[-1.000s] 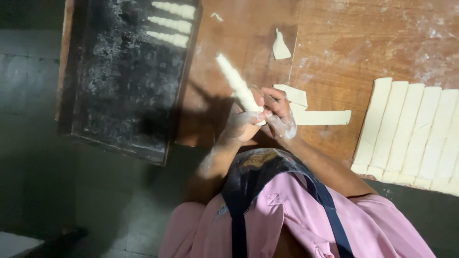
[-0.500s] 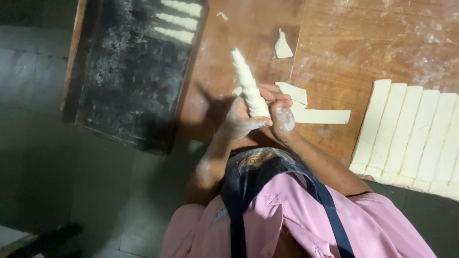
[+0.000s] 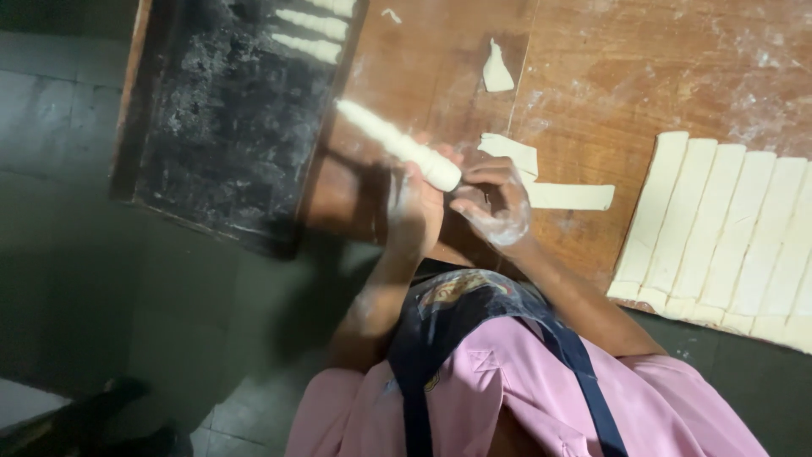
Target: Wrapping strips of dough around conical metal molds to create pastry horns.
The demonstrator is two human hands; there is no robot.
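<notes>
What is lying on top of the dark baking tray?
On the dark baking tray, rolled dough sticks lie in its upper corner beside flour dusting. The twisted dough stick in the left hand overhangs its edge, hiding a little.

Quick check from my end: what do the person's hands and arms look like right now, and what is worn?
Both hands are bare, no gloves. The left hand and right hand are dusted with white flour, and more flour streaks the left forearm. The forearms are uncovered. A pink top with dark blue apron straps is worn.
</notes>
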